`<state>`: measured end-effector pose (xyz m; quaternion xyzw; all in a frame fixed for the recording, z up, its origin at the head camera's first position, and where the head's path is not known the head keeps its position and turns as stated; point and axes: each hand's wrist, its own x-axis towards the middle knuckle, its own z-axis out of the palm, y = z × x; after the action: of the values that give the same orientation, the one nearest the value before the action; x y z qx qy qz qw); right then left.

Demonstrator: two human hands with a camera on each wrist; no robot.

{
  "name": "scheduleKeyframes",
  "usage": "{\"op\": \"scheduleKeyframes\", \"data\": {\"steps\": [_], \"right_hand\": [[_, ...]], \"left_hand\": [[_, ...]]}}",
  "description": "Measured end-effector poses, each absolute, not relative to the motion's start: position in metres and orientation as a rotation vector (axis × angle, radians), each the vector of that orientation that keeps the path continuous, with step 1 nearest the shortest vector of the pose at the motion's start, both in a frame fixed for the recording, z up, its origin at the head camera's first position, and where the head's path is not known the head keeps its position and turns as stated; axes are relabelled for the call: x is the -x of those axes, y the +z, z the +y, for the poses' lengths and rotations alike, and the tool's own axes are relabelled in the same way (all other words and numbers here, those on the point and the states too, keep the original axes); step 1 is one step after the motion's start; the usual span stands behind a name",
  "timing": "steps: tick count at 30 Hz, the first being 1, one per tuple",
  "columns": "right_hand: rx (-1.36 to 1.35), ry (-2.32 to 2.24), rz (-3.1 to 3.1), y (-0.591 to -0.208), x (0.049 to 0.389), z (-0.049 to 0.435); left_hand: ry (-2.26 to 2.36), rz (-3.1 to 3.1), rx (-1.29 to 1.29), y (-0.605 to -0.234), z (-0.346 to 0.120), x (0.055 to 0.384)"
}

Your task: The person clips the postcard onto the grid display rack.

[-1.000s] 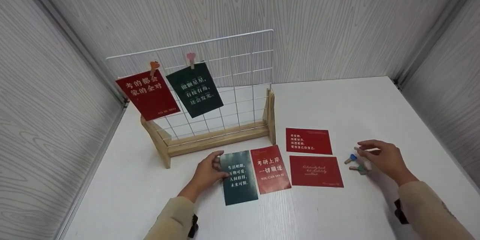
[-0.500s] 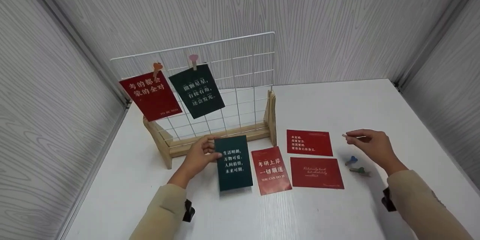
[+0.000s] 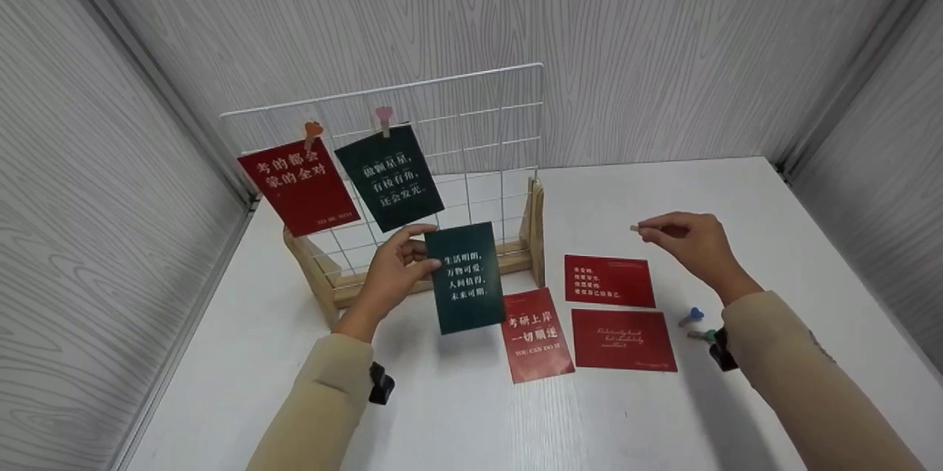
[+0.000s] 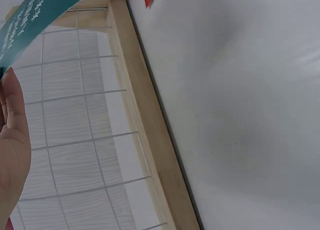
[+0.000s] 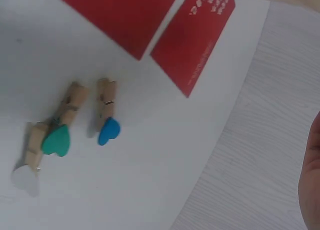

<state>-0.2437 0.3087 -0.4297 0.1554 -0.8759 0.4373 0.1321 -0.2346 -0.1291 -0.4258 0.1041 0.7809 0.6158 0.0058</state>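
Note:
In the head view my left hand [image 3: 390, 276] pinches the left edge of a dark green card [image 3: 465, 287] with white writing. The card is raised off the table, upright in front of the wire grid rack [image 3: 471, 139]. The left wrist view catches the thumb side of that hand [image 4: 14, 135] and part of the green card [image 4: 42, 15]. My right hand [image 3: 692, 242] is above the table, right of the rack, pinching a small wooden clothespin [image 3: 635, 228]; fingers hide most of it. Only the edge of this hand [image 5: 311, 175] enters the right wrist view.
A red card [image 3: 298, 191] and a green card [image 3: 390, 180] hang clipped to the grid. Red cards [image 3: 539, 338] [image 3: 610, 281] [image 3: 625, 340] lie on the table. Clothespins with blue [image 5: 107, 113], green [image 5: 62, 127] and white [image 5: 30, 162] hearts lie right of them.
My left hand has lifted the green card off the table and up toward the rack. My right hand has picked up a clothespin and moved leftward and farther from the front edge.

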Motion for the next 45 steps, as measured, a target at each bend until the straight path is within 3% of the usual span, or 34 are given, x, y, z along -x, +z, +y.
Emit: {"op": "scheduleKeyframes", "data": {"steps": [22, 45], "right_hand": [[-0.688, 1.398, -2.387, -0.356, 0.276, 0.233], [-0.641, 1.542, -2.307, -0.304, 0.289, 0.172]], "left_hand": [[2.081, 2.628, -0.548, -0.382, -0.111, 0.255], [2.099, 2.815, -0.745, -0.346, -0.098, 0.263]]}}
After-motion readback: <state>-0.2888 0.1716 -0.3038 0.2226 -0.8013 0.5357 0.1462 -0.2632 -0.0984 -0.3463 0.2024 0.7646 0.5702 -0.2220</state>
